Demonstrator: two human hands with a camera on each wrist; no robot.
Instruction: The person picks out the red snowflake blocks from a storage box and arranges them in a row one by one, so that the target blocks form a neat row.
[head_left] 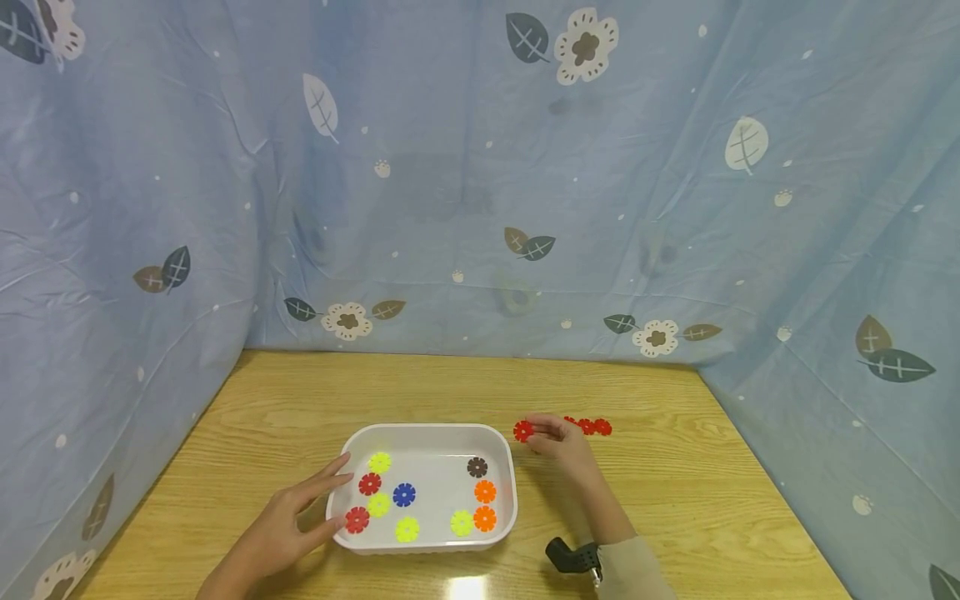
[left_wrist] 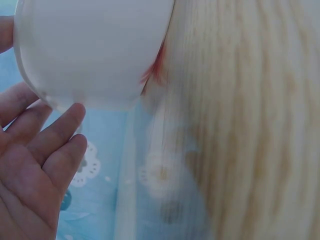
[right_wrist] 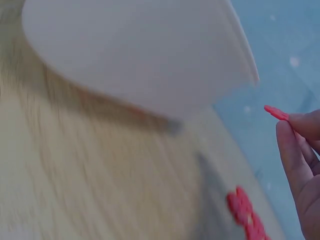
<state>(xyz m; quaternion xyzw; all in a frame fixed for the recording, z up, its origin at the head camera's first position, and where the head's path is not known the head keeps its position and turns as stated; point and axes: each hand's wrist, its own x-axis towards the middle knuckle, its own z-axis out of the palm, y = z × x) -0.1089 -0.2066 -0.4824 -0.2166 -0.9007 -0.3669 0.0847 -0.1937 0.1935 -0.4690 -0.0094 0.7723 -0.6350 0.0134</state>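
Between thumb and fingertips my right hand (head_left: 558, 442) pinches a red notched plastic disc (head_left: 522, 431), just beyond the right rim of a white tray (head_left: 427, 547). The right wrist view shows this disc (right_wrist: 275, 112) edge-on at the fingertips. A short row of red discs (head_left: 587, 427) lies on the table behind that hand, partly hidden by it. At the tray's left end, my left hand (head_left: 288, 521) rests with spread fingers and thumb at the rim. The left wrist view has its fingers (left_wrist: 60, 131) along the tray's outer wall.
Inside the tray lie several notched discs, among them a blue disc (head_left: 404, 495), a brown disc (head_left: 477, 467), an orange disc (head_left: 485, 492) and a yellow-green disc (head_left: 407, 529). A black angled object (head_left: 572, 557) is by the right sleeve. Patterned blue cloth (head_left: 450, 208) surrounds the wooden table (head_left: 300, 392).
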